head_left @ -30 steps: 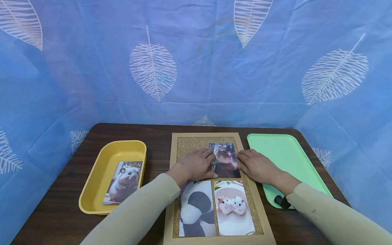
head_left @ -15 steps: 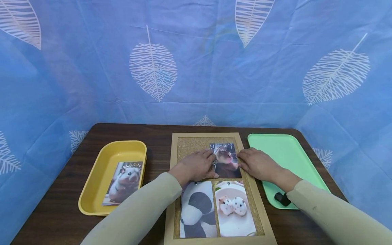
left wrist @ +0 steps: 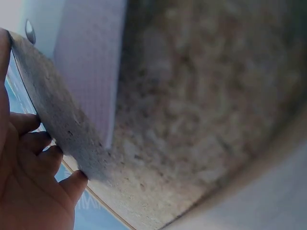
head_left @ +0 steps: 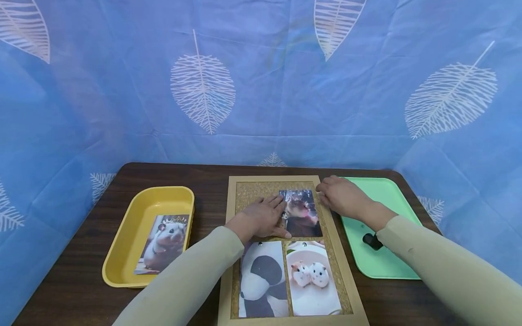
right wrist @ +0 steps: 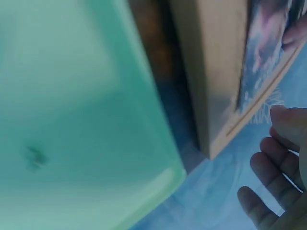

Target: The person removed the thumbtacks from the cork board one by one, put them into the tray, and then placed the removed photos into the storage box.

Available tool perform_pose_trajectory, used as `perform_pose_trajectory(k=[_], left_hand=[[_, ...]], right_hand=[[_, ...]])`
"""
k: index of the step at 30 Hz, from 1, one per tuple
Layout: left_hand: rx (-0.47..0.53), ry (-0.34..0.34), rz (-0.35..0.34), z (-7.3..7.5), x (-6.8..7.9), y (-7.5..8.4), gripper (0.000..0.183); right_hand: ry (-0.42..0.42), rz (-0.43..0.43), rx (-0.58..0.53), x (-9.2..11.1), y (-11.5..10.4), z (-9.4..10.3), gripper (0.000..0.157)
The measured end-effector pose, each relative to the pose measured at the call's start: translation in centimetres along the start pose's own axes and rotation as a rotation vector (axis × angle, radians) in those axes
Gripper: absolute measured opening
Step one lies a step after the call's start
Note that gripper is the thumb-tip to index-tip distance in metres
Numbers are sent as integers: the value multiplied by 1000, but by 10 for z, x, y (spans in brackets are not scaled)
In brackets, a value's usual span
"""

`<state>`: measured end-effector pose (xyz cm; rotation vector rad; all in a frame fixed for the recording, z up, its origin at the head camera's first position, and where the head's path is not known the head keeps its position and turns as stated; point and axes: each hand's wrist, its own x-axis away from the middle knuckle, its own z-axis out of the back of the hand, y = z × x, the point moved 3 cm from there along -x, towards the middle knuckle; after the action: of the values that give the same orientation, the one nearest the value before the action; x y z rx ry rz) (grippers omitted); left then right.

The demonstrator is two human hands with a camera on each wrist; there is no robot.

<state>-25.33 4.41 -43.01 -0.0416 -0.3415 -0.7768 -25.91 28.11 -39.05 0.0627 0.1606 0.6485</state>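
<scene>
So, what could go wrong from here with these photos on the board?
The lower left photo and lower right photo each show a pin near the top; I can make out none in the upper photo, so it might slide if the left hand lifts. With the right hand off it, its right side could lift. The left sleeve, close by, might nudge the lower left photo.
</scene>
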Motion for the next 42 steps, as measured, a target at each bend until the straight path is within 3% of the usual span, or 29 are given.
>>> perform_pose_trajectory(k=[4, 10, 16, 22, 35, 42], left_hand=[[14, -2, -1, 0, 0, 0, 99], [10, -5, 2, -1, 1, 0, 99], [31, -15, 9, -3, 1, -2, 99], [35, -22, 14, -3, 1, -3, 99], [36, -21, 13, -4, 0, -4, 100], [29, -23, 12, -4, 1, -4, 100]], right_hand=[[3, 50, 43, -20, 0, 5, 15], [-11, 193, 100, -47, -3, 3, 12], [-98, 315, 195, -63, -3, -5, 11], [-110, 454, 275, -74, -3, -14, 18], [-170, 541, 409, -87, -5, -24, 19], [-136, 580, 432, -88, -4, -30, 13]])
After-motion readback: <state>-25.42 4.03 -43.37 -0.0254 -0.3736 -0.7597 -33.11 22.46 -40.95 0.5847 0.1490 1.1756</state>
